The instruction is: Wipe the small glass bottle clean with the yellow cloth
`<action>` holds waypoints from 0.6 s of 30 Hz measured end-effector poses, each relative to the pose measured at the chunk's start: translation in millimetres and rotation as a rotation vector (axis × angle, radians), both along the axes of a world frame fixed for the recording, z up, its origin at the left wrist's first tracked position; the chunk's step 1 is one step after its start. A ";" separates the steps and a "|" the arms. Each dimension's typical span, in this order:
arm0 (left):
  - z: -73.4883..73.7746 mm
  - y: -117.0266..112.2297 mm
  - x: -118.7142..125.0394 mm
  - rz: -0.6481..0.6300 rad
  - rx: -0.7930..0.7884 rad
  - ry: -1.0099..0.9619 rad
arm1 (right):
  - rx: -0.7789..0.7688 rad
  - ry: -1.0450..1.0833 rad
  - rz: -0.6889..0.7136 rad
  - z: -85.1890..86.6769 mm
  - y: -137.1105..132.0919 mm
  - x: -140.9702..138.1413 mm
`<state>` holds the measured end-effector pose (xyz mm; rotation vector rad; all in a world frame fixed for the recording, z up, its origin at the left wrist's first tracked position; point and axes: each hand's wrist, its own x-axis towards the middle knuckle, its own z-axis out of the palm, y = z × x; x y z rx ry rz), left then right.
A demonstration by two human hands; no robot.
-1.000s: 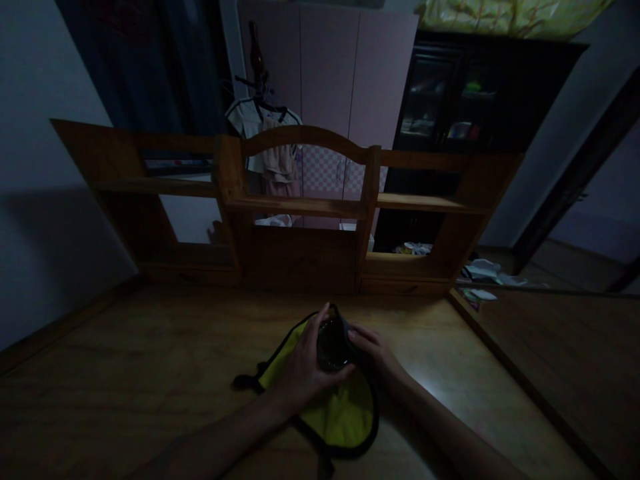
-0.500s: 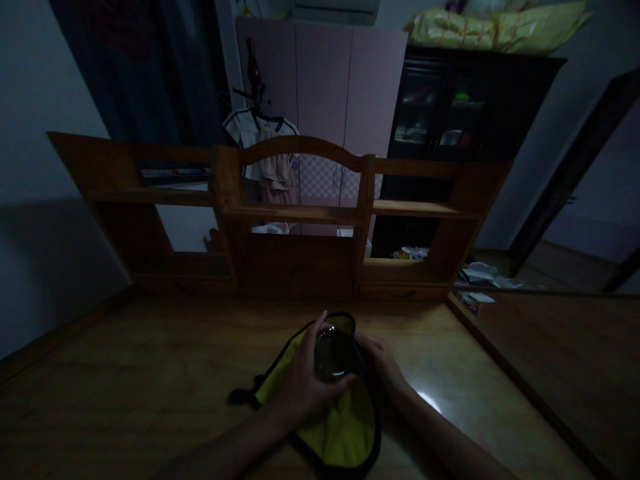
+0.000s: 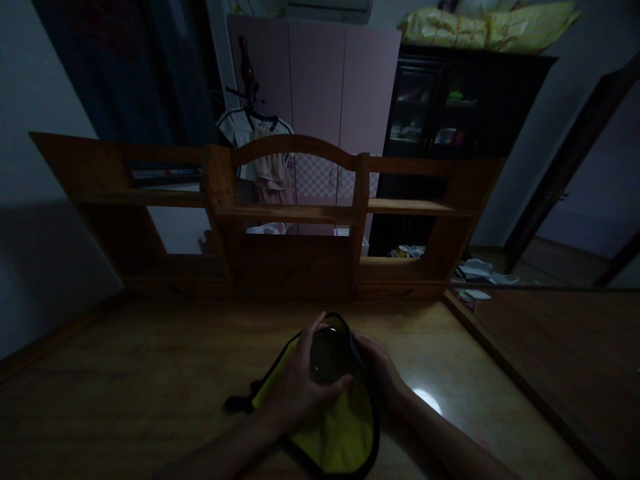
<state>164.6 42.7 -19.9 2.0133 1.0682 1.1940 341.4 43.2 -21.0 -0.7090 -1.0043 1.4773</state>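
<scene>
My left hand [image 3: 300,380] is wrapped around a round, see-through glass cup [image 3: 330,355], thumb along its near side. Its shiny rim faces up toward me; how deep it is cannot be seen. Beneath and around it spreads a yellow cleaning cloth [image 3: 345,433] with black edging and a black loop [image 3: 239,404] at the left. My right hand [image 3: 380,365] is closed on the cloth's black-edged far right part, bringing it against the cup's right side. Some of the right fingers are hidden behind the cloth.
A pale wooden desktop [image 3: 125,373] lies under the cloth, with a wooden shelf unit [image 3: 290,213] along its back. A raised wooden edge [image 3: 500,353] runs down the right side. Farther back stand a pink wardrobe [image 3: 315,87] and a dark cabinet [image 3: 475,113]. The room is dim.
The view has shifted slightly, so everything sits a little further left. Both hands keep their holds, and the cloth's edge at the right hand lies a bit closer around the cup.
</scene>
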 end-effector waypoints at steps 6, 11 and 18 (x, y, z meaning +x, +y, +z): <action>-4.1 1.5 -6.4 -0.057 0.199 0.206 | 0.114 -0.193 0.096 11.9 -4.8 4.9; -4.9 1.9 -5.5 -0.034 0.201 0.229 | 0.263 -0.413 0.073 10.8 -3.8 11.1; -5.4 3.3 -1.0 -0.040 0.195 0.236 | 0.479 -0.821 -0.075 0.7 -5.2 9.9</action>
